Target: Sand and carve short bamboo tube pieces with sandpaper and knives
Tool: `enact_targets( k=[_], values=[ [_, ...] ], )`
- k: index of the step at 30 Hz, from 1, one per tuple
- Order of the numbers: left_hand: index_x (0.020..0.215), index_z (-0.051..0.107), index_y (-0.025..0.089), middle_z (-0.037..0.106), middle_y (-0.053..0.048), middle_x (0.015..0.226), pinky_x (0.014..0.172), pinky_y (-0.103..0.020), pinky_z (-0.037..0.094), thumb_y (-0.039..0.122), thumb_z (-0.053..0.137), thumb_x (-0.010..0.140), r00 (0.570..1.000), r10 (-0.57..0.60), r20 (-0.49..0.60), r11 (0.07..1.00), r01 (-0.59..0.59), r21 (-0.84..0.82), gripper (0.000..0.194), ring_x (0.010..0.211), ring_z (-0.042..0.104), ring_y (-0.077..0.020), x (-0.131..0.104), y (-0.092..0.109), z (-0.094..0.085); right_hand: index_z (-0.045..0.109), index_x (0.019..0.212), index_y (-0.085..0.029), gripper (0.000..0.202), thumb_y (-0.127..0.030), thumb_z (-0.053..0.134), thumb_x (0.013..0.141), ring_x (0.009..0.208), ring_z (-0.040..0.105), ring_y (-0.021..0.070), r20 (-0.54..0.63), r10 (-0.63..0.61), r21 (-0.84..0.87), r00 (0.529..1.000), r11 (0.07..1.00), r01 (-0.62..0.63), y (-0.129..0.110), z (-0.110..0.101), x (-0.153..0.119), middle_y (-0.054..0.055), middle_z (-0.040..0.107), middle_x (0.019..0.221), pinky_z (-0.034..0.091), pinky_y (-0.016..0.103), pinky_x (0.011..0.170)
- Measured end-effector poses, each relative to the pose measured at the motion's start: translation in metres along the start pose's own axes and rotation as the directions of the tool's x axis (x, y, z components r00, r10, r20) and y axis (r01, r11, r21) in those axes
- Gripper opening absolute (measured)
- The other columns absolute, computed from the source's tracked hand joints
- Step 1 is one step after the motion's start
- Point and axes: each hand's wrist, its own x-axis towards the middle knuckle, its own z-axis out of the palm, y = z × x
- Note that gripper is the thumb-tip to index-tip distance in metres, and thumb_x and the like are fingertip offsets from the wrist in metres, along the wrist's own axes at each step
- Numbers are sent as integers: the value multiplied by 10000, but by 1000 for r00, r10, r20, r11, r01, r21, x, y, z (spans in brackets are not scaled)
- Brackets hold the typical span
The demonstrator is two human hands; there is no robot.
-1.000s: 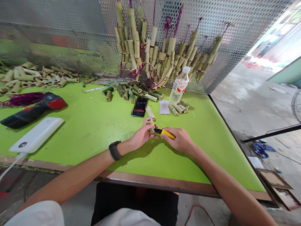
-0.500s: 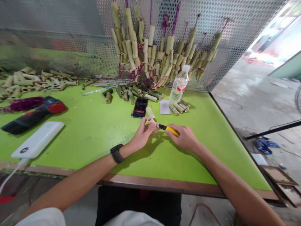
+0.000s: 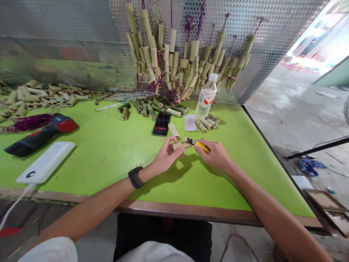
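Observation:
Between the thumb and fingers of my left hand [image 3: 165,156] is a short bamboo tube [image 3: 179,146], lying roughly level above the table. My right hand [image 3: 214,154] grips a yellow utility knife [image 3: 201,146], its dark head and blade pointing left, just above the tube's right end. Whether the blade touches the bamboo I cannot tell. Just behind the held tube, a pale bamboo piece [image 3: 173,130] lies on the green table [image 3: 109,160]. A phone [image 3: 161,125] is left of that piece, and a small sheet of paper [image 3: 190,123] is to its right.
A water bottle [image 3: 207,96] stands behind several cut bamboo pieces [image 3: 208,123]. Bamboo strings [image 3: 195,54] hang on the perforated metal panel. At left are a bamboo pile [image 3: 35,95], purple cord [image 3: 29,122], a black-and-red power tool [image 3: 45,133] and a white power bank [image 3: 46,162].
My left hand has turned the bamboo tube from end-on to roughly sideways. The knife's blade has tipped upward, and both hands remain close together.

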Motion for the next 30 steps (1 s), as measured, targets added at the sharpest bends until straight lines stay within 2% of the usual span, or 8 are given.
enact_targets(
  k=[6, 8, 11, 15, 17, 21, 25, 30],
  values=[
    [954, 444, 247, 685, 43, 845, 747, -298, 565, 446, 913, 865, 986, -137, 100, 990, 134, 36, 517, 719, 678, -123, 14, 4, 0, 798, 1179, -181, 540, -607, 481, 1079, 487, 528, 145, 5, 2, 16, 1000, 1000, -2, 1, 0, 0, 35, 717, 695, 373, 275, 511],
    [1011, 499, 251, 656, 56, 778, 674, -274, 522, 461, 903, 872, 982, -143, 126, 989, 135, 66, 476, 661, 631, -117, 23, 4, 1, 799, 1175, -181, 527, -595, 487, 1081, 488, 524, 143, -9, 4, 11, 1000, 1000, -4, 1, -1, 0, 36, 718, 698, 374, 275, 515],
    [1194, 600, 244, 590, 80, 672, 575, -245, 421, 548, 903, 849, 982, -97, 163, 993, 83, 89, 551, 579, 546, -110, 37, 2, 3, 799, 1181, -173, 543, -602, 482, 1078, 474, 506, 137, -51, 11, 10, 999, 1000, -10, 3, -3, 2, 31, 709, 687, 371, 269, 507],
    [1231, 689, 211, 524, 80, 633, 508, -231, 300, 608, 887, 848, 996, -43, 81, 992, 33, 121, 585, 518, 406, -86, 46, -1, 4, 816, 1154, -160, 572, -615, 481, 1068, 462, 503, 134, -75, 8, 18, 997, 1000, -7, 4, -6, 3, 30, 704, 664, 372, 260, 493],
    [1156, 709, 210, 569, 57, 697, 510, -233, 312, 570, 926, 813, 999, 25, -24, 991, -22, 132, 542, 547, 428, -90, 45, -3, 5, 833, 1136, -168, 557, -611, 505, 1058, 471, 521, 136, -77, 6, -7, 997, 1000, -6, 5, -8, 3, 34, 719, 670, 379, 260, 506],
    [1036, 723, 221, 638, 17, 779, 596, -239, 408, 446, 971, 777, 985, 113, -132, 986, -95, 134, 424, 703, 572, -141, 40, -3, 5, 862, 1145, -175, 531, -598, 561, 1038, 504, 569, 147, -70, 13, -49, 997, 999, -16, 6, -9, 2, 58, 768, 718, 384, 263, 521],
    [1068, 730, 230, 675, 11, 838, 570, -233, 403, 391, 974, 770, 986, 60, -153, 996, -49, 72, 418, 660, 539, -119, 36, -4, 5, 879, 1148, -193, 523, -596, 560, 1046, 471, 539, 138, -74, -3, -63, 997, 998, -2, 8, -10, 2, 43, 741, 657, 379, 265, 509],
    [1153, 726, 210, 640, 31, 810, 492, -233, 323, 460, 980, 766, 996, -60, -68, 997, 57, -44, 526, 549, 397, -63, 35, -4, 7, 875, 1182, -197, 525, -584, 544, 1057, 465, 530, 131, -64, -1, -53, 998, 999, -2, 8, -10, 2, 33, 734, 651, 381, 266, 500]
  ],
)
